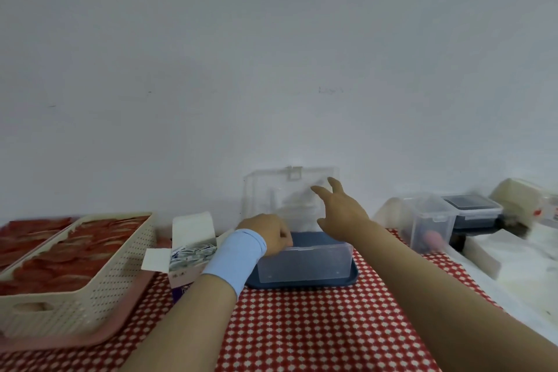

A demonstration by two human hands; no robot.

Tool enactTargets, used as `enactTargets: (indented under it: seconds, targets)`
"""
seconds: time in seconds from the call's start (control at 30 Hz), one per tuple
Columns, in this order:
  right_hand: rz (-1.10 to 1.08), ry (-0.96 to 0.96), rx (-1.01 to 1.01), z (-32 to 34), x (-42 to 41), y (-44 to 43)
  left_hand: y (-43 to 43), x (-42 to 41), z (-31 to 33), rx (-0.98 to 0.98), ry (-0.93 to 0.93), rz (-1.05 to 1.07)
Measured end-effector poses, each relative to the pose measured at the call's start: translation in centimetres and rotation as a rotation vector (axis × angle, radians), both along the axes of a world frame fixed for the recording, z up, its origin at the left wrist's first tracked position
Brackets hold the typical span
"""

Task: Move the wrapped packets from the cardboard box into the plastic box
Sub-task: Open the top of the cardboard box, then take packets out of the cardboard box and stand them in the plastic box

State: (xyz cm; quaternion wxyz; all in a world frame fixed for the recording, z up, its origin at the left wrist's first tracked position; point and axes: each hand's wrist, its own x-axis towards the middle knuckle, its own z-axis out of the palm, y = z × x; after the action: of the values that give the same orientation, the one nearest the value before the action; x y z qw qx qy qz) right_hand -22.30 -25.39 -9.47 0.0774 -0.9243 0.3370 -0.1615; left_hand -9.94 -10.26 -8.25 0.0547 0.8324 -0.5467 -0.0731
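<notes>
The plastic box (pixel 305 263) sits at lower centre on a blue tray (pixel 302 282). Its clear lid (pixel 290 190) stands upright against the wall, so the top is open. The cardboard box (pixel 181 275) stands just left of it with its flaps folded out, and the wrapped packets (pixel 193 252) lie inside. Only a narrow gap separates the two boxes, and the left forearm crosses it.

The left hand (pixel 268 234), with a blue wristband (pixel 235 257), is curled over the plastic box's left rim. I cannot tell whether the fingers hold anything. The right hand (pixel 338 208) is raised above the box in front of the lid, fingers spread and holding nothing.

In the lower left of the frame a cream perforated basket (pixel 90 281) of red items crowds the cardboard box. At right, a small clear container (pixel 428 220) and a dark-lidded one (pixel 471 205) stand near the tray. The red patterned cloth (pixel 302 326) is bare at the bottom of the frame, between the forearms.
</notes>
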Motion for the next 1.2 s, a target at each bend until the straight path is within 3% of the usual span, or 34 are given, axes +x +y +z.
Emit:
enactTargets:
  seconds: [0.13, 0.3, 0.4, 0.5, 0.63, 0.8, 0.97, 1.1, 1.2]
  targets:
    - [-0.015, 0.227, -0.052, -0.3, -0.2, 0.4, 0.0, 1.0, 0.2, 0.031, 0.000, 0.023]
    - [0.030, 0.317, 0.007, -0.9, -0.1, 1.3, -0.3, 0.7, 0.1, 0.144, -0.131, 0.053]
    - [0.046, 0.308, 0.088, -1.1, -0.3, 1.3, -0.3, 0.3, -0.2, 0.214, -0.046, 0.069]
    - [0.044, 0.303, 0.057, -0.5, -0.6, 1.6, 0.3, 0.3, 0.0, 0.166, 0.003, 0.072]
    - [0.066, 0.114, -0.071, 1.8, -0.2, 3.5, 1.7, 0.9, 1.5, -0.067, 0.076, 0.033]
    - [0.293, -0.101, 0.040, 4.1, 1.9, 8.7, 6.7, 4.0, 3.2, -0.282, -0.003, 0.156]
    - [0.467, 0.013, 0.035, 2.6, 5.2, 14.0, 13.2, 6.0, 2.9, -0.150, -0.044, 0.274]
    - [0.444, 0.170, -0.054, 0.6, 7.3, 15.4, 15.5, 6.8, 1.2, 0.009, -0.050, 0.285]
    - [0.423, 0.134, -0.059, -0.1, 7.9, 15.3, 15.7, 7.0, -0.1, -0.030, -0.002, 0.277]
